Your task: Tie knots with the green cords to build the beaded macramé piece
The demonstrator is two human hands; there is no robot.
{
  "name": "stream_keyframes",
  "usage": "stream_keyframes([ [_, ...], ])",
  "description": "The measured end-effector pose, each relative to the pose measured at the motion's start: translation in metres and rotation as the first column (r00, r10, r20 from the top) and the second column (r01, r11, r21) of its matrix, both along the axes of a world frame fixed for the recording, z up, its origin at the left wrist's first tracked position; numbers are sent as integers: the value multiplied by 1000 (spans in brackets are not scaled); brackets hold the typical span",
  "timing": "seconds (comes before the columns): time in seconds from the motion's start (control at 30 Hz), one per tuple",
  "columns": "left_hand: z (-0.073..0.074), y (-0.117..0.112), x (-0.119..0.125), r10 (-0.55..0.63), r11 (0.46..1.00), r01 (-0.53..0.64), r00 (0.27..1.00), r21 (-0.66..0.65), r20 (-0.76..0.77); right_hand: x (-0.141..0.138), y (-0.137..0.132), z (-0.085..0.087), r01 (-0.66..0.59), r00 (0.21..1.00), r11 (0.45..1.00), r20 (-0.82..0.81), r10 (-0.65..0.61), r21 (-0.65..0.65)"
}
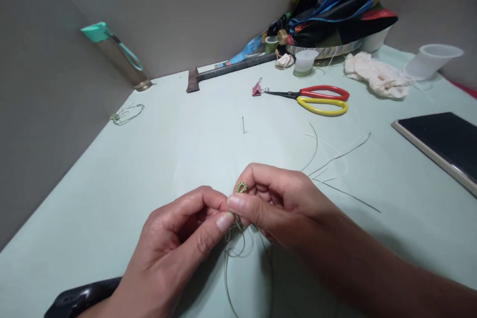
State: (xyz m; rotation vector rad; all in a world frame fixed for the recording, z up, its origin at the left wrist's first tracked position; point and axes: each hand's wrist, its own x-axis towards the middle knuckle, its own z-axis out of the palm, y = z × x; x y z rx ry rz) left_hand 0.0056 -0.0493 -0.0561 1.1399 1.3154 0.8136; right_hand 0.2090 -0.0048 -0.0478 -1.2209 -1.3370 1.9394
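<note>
Between thumb and forefinger, my right hand (278, 203) pinches a green knotted cord (241, 187), whose small braided loop sticks up above the fingertips. My left hand (186, 228) meets it from the left, closed in a pinch on the same cord just below the right thumb. Thin loose strands (234, 251) curl down beneath the fingertips toward the front of the table. More cord ends (345, 156) fan out on the table behind my right hand. The part of the knotting between the fingers is hidden.
Scissors (322, 99) with red and yellow handles lie beyond my hands, beside a pink binder clip (257, 89). A nail (243, 125) stands in the pale table (93, 184). Farther back rest a hammer (231, 68), plastic cups (428, 62) and crumpled cloth (376, 77). A phone (443, 144) lies right.
</note>
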Motion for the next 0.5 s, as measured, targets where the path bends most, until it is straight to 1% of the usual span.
stream_keyframes([
  [0.07,0,2,-2,2,999,-1,1000,49,-13,2,1,3,-25,999,1000,-22,24,-14],
  [0.13,-1,3,-5,16,996,-15,1000,83,-3,2,3,4,-15,1000,1000,-17,15,-18],
  [0.23,-2,4,-7,38,993,-41,999,107,34,-1,4,0,-9,1000,1000,2,9,-9],
  [0.33,-2,4,-5,65,995,-70,995,66,77,-4,3,-7,-22,1000,999,20,21,48],
  [0.5,-1,5,-2,101,994,-93,982,-61,161,-5,-1,-18,5,999,991,42,-11,132],
])
